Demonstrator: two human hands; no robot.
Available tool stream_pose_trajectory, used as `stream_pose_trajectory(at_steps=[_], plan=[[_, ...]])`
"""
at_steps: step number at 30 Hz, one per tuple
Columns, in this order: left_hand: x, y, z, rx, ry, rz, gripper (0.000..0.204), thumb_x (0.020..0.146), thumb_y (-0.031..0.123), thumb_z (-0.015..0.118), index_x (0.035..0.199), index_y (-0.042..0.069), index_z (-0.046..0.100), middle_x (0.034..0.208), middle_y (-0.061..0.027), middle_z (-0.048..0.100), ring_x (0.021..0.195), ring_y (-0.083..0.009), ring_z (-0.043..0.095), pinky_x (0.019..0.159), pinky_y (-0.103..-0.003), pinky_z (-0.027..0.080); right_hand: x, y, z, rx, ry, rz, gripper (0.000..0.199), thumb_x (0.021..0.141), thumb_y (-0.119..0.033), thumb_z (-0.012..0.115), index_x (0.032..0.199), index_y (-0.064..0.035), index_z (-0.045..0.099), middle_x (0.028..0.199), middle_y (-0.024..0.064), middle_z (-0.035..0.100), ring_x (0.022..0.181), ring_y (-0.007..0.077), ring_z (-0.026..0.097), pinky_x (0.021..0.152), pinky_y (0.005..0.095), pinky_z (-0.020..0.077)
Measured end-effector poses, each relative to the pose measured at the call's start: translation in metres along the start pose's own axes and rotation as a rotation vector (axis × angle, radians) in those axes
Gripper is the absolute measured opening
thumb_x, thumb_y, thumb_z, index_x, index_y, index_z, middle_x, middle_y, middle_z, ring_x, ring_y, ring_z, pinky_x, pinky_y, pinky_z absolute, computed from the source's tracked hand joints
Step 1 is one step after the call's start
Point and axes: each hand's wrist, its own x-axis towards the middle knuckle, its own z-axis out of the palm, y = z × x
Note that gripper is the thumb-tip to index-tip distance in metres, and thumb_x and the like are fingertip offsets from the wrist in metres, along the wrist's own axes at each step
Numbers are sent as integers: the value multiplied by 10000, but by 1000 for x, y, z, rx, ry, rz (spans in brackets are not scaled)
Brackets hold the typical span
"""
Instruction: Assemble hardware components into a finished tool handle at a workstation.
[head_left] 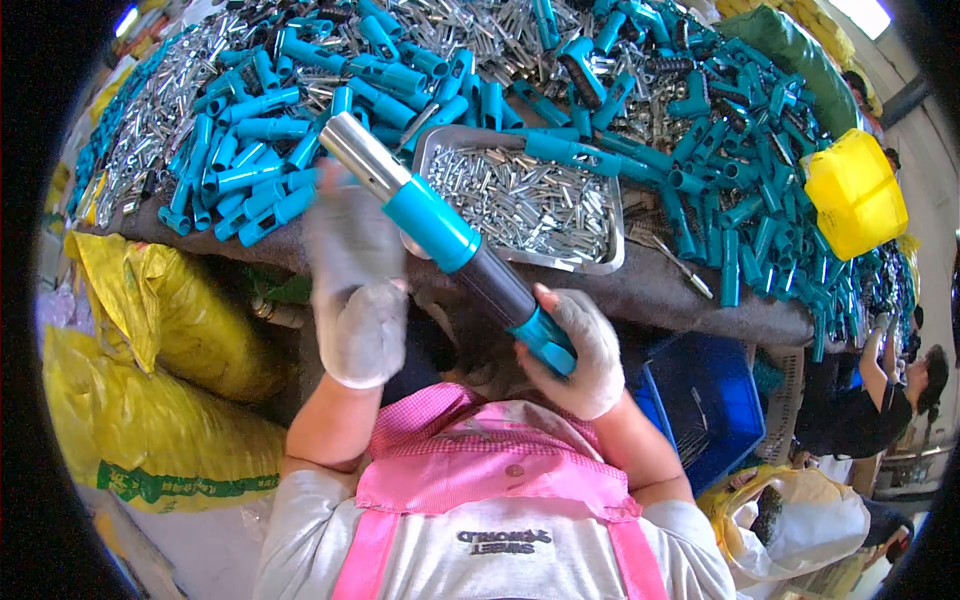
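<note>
I hold a long tool handle [448, 240] slanting up to the left in front of me. It has a shiny steel tube at the upper end, teal sections and a black sleeve between them. My right hand [585, 355], in a pale work glove, is closed around its lower teal end. Beside the upper half is my left hand [358, 275], gloved too and raised. Its fingers are smeared by motion near the steel tube, so I cannot tell whether they touch it. Just beyond the handle sits a metal tray [618, 240] of small steel pins [530, 200].
Teal tubular parts [265, 185] and loose metal parts [480, 35] heap over the bench. A yellow plastic container [858, 195] stands at right. Yellow sacks [180, 400] lie lower left; a blue crate [705, 390] is lower right. Another person [860, 400] works far right.
</note>
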Motion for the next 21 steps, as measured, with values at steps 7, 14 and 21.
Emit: stream_pose_trajectory(at_steps=[7, 14, 21], plan=[[25, -36, 4, -513, 234, -551, 118, 856, 144, 572, 916, 170, 474, 598, 69, 343, 476, -54, 361, 466, -226, 297, 4, -18, 23, 1045, -142, 947, 635, 774, -97, 665, 1321, -20, 350, 1023, 119, 585, 885, 178, 590, 818, 315, 464], [25, -31, -21, -529, 368, -493, 339, 913, 421, 486, 1060, 116, 485, 900, -45, 481, 769, -167, 500, 784, -381, 462, 96, 100, -49, -383, -45, 186, 320, 796, -80, 607, 1114, -62, 584, 1046, 144, 609, 954, 266, 598, 823, 355, 465], [15, -36, -39, -494, 351, -536, 434, 944, 464, 368, 1219, 134, 433, 810, -28, 433, 589, -113, 442, 462, -265, 325, 175, 280, -124, -1052, -217, 891, 614, 769, -348, 657, 1317, -197, 423, 1174, 179, 569, 1070, 345, 554, 904, 420, 449]])
